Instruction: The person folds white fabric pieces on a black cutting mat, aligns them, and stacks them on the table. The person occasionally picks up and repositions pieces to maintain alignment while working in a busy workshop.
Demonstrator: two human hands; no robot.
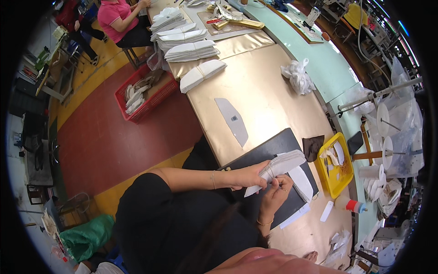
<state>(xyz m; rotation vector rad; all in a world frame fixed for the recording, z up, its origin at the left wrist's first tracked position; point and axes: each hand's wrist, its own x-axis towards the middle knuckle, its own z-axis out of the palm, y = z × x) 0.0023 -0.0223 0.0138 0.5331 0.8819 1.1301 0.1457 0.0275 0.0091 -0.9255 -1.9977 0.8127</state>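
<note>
My left hand [253, 175] grips a bundle of whitish cut pieces [290, 160], stacked flat with a thin band round its middle. My right hand [278, 191] is closed, its thumb and fingers pinched at the bundle's lower edge by the band. What lies between those fingertips is too small to make out. Under both hands is a dark board [284, 142] on the gold-coloured table [260, 93]. A loose white piece [300, 181] lies on the board beside the bundle, and a paper sheet [295, 216] sticks out from below it.
Farther up the table lie a grey curved piece [232, 119] and several banded white bundles [191, 51]. To the right are a yellow tray [336, 185] with scraps, a bottle [350, 204] and a crumpled plastic bag [299, 76]. A red basket [145, 101] stands left; another person [117, 20] sits beyond.
</note>
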